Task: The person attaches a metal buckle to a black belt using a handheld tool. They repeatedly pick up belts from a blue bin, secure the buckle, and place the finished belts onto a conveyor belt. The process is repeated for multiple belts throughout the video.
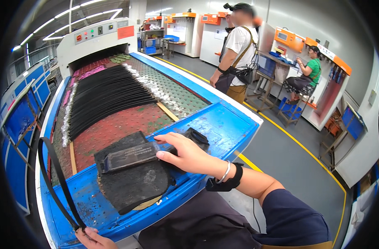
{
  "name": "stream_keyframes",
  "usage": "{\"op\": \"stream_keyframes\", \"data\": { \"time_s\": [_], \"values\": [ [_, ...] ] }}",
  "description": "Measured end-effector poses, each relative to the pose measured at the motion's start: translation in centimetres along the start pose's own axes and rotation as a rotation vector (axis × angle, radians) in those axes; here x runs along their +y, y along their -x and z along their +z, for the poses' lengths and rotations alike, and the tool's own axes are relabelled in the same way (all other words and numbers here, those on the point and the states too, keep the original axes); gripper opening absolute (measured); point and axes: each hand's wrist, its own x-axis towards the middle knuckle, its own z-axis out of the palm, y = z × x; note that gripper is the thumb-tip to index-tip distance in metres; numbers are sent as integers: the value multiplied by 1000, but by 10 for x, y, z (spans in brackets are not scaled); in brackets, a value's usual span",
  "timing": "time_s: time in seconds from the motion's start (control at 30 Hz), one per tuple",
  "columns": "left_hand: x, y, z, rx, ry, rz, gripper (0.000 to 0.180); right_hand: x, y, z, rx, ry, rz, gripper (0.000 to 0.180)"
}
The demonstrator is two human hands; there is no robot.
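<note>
At the lower left, my left hand (94,238) pinches the ends of a long black strip (57,170), which bends upward in a narrow loop. My right hand (185,153) lies over the right end of a flat, dark rectangular block (129,157), its thumb and fingers apart. This block rests on a worn black pad (133,184) at the machine's blue front edge. Beyond them, many black strips (108,97) lie side by side across the conveyor belt (123,124). Just right of my fingers is a black object (198,137), partly hidden by my hand.
The conveyor runs into a white machine housing (98,37) with buttons. Wooden sticks (168,111) and white material (156,91) flank the strips. A standing person (241,50) and a seated person in green (312,72) are at the right, near orange-and-white machines.
</note>
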Motion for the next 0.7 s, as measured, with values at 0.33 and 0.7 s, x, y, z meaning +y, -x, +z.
{"op": "stream_keyframes", "data": {
  "time_s": [0.33, 0.7],
  "values": [
    [-42, 17, 10, -3, 127, -80, 18, -6, -5, 1, -26, -40, 7, 51],
    [-37, 10, 6, -5, 443, -309, 21, -19, -6, 14, 172, -1035, 159, 42]
  ]
}}
